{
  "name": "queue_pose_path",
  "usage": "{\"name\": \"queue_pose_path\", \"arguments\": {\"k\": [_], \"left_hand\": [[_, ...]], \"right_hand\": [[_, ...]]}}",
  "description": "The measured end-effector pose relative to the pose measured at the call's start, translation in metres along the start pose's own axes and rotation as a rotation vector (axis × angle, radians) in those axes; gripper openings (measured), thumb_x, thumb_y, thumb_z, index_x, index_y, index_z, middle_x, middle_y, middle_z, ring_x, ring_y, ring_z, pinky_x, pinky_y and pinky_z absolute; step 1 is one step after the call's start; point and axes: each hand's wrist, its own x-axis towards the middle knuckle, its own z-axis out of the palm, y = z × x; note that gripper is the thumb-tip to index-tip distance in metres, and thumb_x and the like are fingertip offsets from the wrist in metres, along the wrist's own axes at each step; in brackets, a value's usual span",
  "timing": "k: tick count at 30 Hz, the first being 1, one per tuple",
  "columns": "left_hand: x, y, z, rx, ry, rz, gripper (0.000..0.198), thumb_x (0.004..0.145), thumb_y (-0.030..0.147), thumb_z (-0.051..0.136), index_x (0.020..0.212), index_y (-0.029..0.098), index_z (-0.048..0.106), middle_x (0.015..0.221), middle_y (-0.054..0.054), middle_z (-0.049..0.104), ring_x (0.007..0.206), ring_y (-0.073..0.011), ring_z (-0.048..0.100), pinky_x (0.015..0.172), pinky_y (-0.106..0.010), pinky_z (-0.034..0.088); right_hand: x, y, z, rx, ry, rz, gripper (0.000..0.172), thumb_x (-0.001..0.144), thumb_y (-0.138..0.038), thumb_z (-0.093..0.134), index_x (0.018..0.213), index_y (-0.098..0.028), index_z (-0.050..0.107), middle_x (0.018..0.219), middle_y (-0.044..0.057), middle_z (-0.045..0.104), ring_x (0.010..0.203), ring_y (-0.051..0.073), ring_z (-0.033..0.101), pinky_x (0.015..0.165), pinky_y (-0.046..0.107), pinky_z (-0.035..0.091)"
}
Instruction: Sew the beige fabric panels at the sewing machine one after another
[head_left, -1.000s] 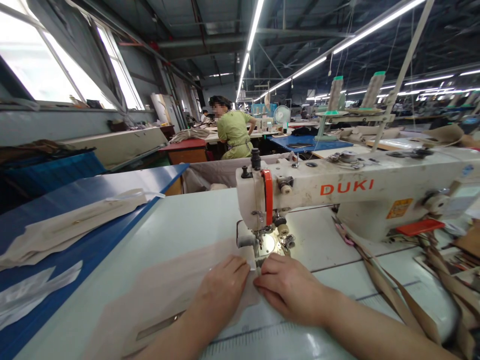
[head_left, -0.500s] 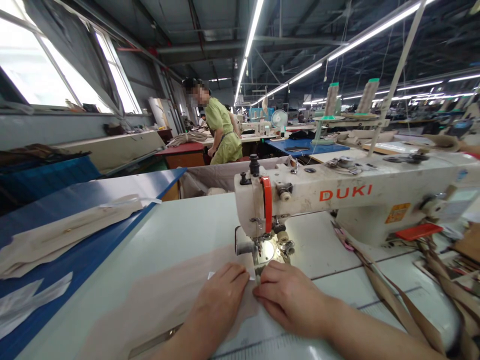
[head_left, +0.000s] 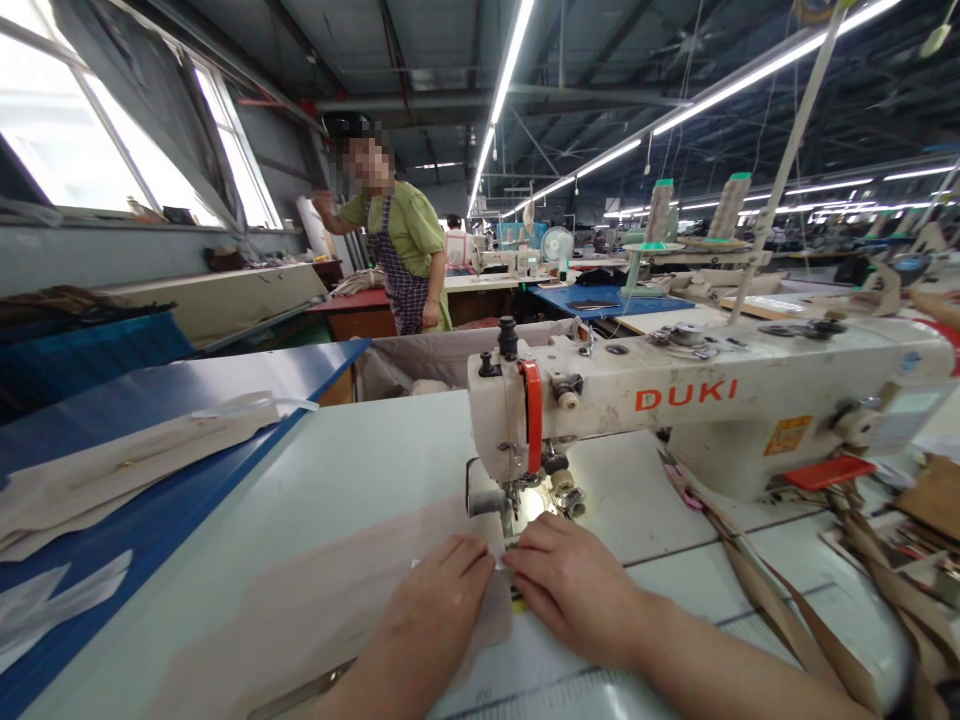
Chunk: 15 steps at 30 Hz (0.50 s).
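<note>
A thin pale beige fabric piece lies across the table, with its right edge under the needle area of the sewing machine. My left hand presses on that edge, its fingers closed and pinching the fabric. Close beside it, my right hand has its fingers curled together at the same edge, just in front of the presser foot. A small white scrap shows between the fingertips of both hands. Part of a metal zipper is visible in the fabric near my left wrist.
On the blue table at left lie beige fabric pieces. Pink-handled scissors and tan straps are right of the needle. A co-worker in green stands beyond the machine. Thread cones stand behind it.
Both hands stay at the fabric edge by the needle, with only a slight shift of the fingers. The co-worker has straightened up, turned and raised one hand.
</note>
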Motion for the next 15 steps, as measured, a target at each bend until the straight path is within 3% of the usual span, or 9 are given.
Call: {"name": "queue_pose_path", "arguments": {"k": [3, 8, 15], "left_hand": [[-0.002, 0.000, -0.005, 0.001, -0.007, 0.003, 0.031, 0.083, -0.001, 0.046, 0.093, 0.019, 0.068, 0.098, -0.006, 0.073, 0.090, -0.0204, 0.069, 0.084, -0.033, 0.060], [-0.013, -0.007, -0.010, 0.040, 0.081, 0.105, 0.032, 0.092, 0.015, 0.047, 0.117, 0.017, 0.067, 0.115, -0.007, 0.074, 0.102, -0.0217, 0.070, 0.088, -0.033, 0.060], [-0.009, -0.011, -0.006, -0.007, 0.064, 0.083, 0.035, 0.096, 0.023, 0.045, 0.122, 0.018, 0.066, 0.118, -0.007, 0.073, 0.104, -0.0222, 0.070, 0.091, -0.037, 0.059]], "right_hand": [[0.003, -0.001, -0.001, -0.028, -0.044, 0.016, 0.013, 0.093, -0.018, 0.053, 0.094, -0.018, 0.066, 0.090, 0.005, 0.063, 0.089, 0.021, 0.054, 0.080, 0.031, 0.044], [0.004, -0.004, -0.004, -0.039, -0.065, 0.029, 0.012, 0.094, -0.020, 0.055, 0.095, -0.018, 0.066, 0.090, 0.004, 0.063, 0.090, 0.020, 0.055, 0.082, 0.030, 0.045], [0.005, 0.001, -0.004, -0.071, -0.062, 0.038, 0.014, 0.095, -0.019, 0.053, 0.092, -0.018, 0.066, 0.090, 0.005, 0.063, 0.090, 0.020, 0.054, 0.083, 0.030, 0.045]]}}
